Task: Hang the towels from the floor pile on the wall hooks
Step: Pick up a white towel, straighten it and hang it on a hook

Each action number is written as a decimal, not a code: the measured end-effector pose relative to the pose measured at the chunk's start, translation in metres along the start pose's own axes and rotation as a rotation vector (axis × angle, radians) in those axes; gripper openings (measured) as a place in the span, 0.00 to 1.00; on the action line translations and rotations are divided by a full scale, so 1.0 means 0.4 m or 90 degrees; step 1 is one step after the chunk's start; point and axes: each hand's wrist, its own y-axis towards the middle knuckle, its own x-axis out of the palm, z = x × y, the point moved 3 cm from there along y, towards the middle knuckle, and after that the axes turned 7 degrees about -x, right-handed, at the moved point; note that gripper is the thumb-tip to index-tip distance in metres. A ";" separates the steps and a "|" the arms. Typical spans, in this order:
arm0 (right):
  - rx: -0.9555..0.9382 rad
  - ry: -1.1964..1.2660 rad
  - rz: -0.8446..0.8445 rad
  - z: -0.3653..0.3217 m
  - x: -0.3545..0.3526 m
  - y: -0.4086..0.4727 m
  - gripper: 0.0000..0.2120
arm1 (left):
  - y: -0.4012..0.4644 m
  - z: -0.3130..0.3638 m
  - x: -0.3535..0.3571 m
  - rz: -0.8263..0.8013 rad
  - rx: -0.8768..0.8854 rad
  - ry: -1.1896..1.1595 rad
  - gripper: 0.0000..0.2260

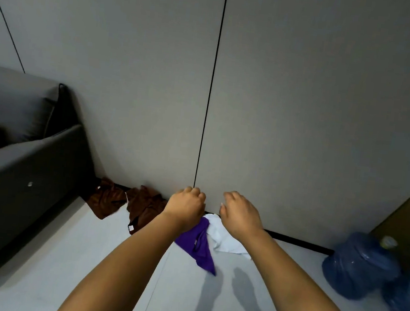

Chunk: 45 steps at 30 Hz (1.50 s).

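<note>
in the head view, both bare forearms are seen stretched forward over a pale, smooth floor (85, 256) toward the foot of a flat grey panelled wall (305, 115), which is split by a thin dark vertical seam. the left hand (185, 208) is curled into a loose fist, knuckles up; whether anything is gripped inside it cannot be told, since the palm is hidden. the right hand (239, 214) is held with fingers bent downward and slightly apart, and nothing is seen in it.

the towels are found on the floor against the wall's dark skirting. a purple towel (198, 246), soft and creased, is spread in a pointed shape just below the left wrist, with a small label on it too small to read. a white towel (225, 239), rumpled, lies touching it under the right wrist. two brown towels (127, 204), shiny and crumpled, are bunched to the left; a small white tag is seen on one, unreadable.

a dark grey upholstered sofa (26, 168) stands at the left. translucent blue water jugs (362, 268), rounded, rest at the right.
</note>
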 end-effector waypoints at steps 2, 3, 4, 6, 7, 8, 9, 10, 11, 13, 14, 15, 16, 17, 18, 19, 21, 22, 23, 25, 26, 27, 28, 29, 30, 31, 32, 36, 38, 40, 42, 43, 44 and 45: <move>0.003 0.003 -0.004 0.041 0.016 0.037 0.16 | 0.061 0.007 0.013 -0.004 -0.003 -0.004 0.14; 0.008 0.005 -0.002 0.059 0.021 0.054 0.16 | 0.085 0.009 0.018 -0.003 -0.001 -0.009 0.14; 0.014 0.006 0.002 0.082 0.028 0.075 0.16 | 0.116 0.014 0.025 -0.002 0.007 -0.013 0.14; 0.031 0.002 0.004 0.122 0.041 0.116 0.17 | 0.175 0.023 0.043 -0.001 0.025 -0.014 0.14; 0.040 -0.001 0.000 0.142 0.048 0.139 0.17 | 0.208 0.025 0.054 -0.003 0.031 -0.013 0.14; 0.047 -0.001 -0.001 0.158 0.056 0.161 0.16 | 0.237 0.025 0.062 -0.006 0.033 -0.013 0.14; 0.054 -0.006 0.000 0.176 0.062 0.191 0.16 | 0.278 0.024 0.072 -0.006 0.038 -0.018 0.15; 0.058 -0.010 0.004 0.193 0.069 0.220 0.16 | 0.315 0.023 0.080 -0.004 0.043 -0.023 0.15; 0.062 -0.014 0.012 0.214 0.076 0.257 0.16 | 0.360 0.021 0.088 0.001 0.051 -0.026 0.15; 0.066 -0.018 0.031 0.253 0.093 0.322 0.17 | 0.442 0.018 0.107 0.009 0.071 -0.026 0.15; 0.076 -0.019 0.031 0.271 0.100 0.363 0.17 | 0.492 0.013 0.118 0.005 0.081 -0.025 0.15; 0.090 -0.020 0.025 0.291 0.115 0.398 0.17 | 0.536 0.007 0.133 0.000 0.084 -0.025 0.15; 0.099 -0.011 0.019 0.315 0.137 0.442 0.18 | 0.592 -0.001 0.146 -0.004 0.087 -0.024 0.15; 0.100 0.004 0.005 0.330 0.153 0.481 0.18 | 0.641 -0.010 0.160 -0.007 0.090 -0.027 0.15; 0.102 0.003 -0.011 0.340 0.167 0.511 0.18 | 0.679 -0.020 0.173 -0.012 0.090 -0.030 0.15; 0.113 0.000 -0.019 0.358 0.184 0.550 0.18 | 0.726 -0.029 0.189 -0.016 0.095 -0.034 0.15; 0.106 0.010 0.017 0.392 0.207 0.632 0.16 | 0.805 -0.048 0.214 -0.029 0.111 -0.035 0.15; 0.103 0.021 0.047 0.415 0.223 0.669 0.14 | 0.846 -0.058 0.225 -0.026 0.119 -0.031 0.15; 0.114 0.040 0.044 0.428 0.233 0.692 0.13 | 0.882 -0.067 0.235 -0.019 0.121 -0.031 0.14; 0.122 0.037 -0.026 0.462 0.276 0.735 0.13 | 0.959 -0.082 0.270 -0.027 0.115 -0.041 0.14; 0.121 0.035 -0.023 0.490 0.310 0.748 0.13 | 0.992 -0.089 0.292 -0.037 0.107 -0.042 0.14; 0.125 0.037 -0.018 0.511 0.328 0.759 0.12 | 1.018 -0.094 0.313 -0.049 0.098 -0.045 0.14; 0.125 0.035 -0.003 0.533 0.350 0.764 0.11 | 1.038 -0.097 0.336 -0.057 0.095 -0.050 0.13; 0.129 0.046 0.002 0.560 0.389 0.768 0.09 | 1.060 -0.091 0.369 -0.059 0.105 -0.060 0.12; 0.131 0.042 -0.001 0.586 0.426 0.773 0.10 | 1.074 -0.084 0.401 -0.061 0.118 -0.059 0.11; 0.138 0.036 0.000 0.614 0.471 0.773 0.13 | 1.082 -0.074 0.439 -0.079 0.126 -0.039 0.10; 0.143 0.026 0.011 0.640 0.513 0.769 0.16 | 1.086 -0.065 0.479 -0.093 0.129 -0.016 0.09; 0.145 0.002 0.036 0.733 0.700 0.738 0.20 | 1.092 -0.019 0.711 -0.055 0.192 -0.018 0.14; 0.146 -0.004 0.043 0.759 0.800 0.705 0.21 | 1.079 0.001 0.834 -0.048 0.185 -0.017 0.15; 0.138 -0.011 0.057 0.796 0.951 0.667 0.23 | 1.061 0.037 1.004 -0.066 0.212 -0.018 0.16; 0.131 -0.006 0.062 0.828 1.114 0.630 0.24 | 1.033 0.058 1.181 -0.107 0.222 -0.018 0.19; 0.126 -0.006 0.062 0.840 1.187 0.612 0.24 | 1.020 0.057 1.260 -0.123 0.218 -0.021 0.20; 0.120 -0.004 0.057 0.852 1.282 0.591 0.24 | 1.006 0.054 1.356 -0.139 0.205 -0.017 0.21; 0.120 -0.003 0.058 0.863 1.364 0.571 0.24 | 0.996 0.053 1.438 -0.150 0.196 -0.004 0.21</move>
